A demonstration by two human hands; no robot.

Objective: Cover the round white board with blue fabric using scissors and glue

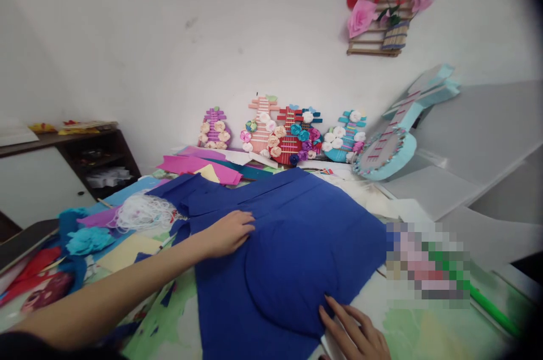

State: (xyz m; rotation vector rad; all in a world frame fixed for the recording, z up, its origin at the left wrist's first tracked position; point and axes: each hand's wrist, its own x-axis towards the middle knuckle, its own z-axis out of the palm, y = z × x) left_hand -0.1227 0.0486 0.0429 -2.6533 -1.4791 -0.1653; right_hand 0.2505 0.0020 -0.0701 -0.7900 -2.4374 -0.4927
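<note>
A large dark blue sheet (pixel 292 258), crepe paper or cloth, lies spread on the table with a few creases. A rounded raised outline shows through it, from something flat underneath that is otherwise hidden. On the sheet's left part rests my left hand (pixel 229 232), palm down with the fingers stretched and slightly bent. My right hand (pixel 356 329) lies at the lower right edge, its fingertips on the sheet beside the curved outline and its fingers apart. A bit of white material shows below those fingers; the right thumb is mostly cut off by the frame.
Left of the sheet lie white string (pixel 144 210), a turquoise paper flower (pixel 89 240) and paper scraps. Several flower-decorated instrument models (pixel 291 136) line the wall. A larger light-blue one (pixel 388 153) leans at right near grey boards (pixel 475 139). A low cabinet (pixel 38 179) stands far left.
</note>
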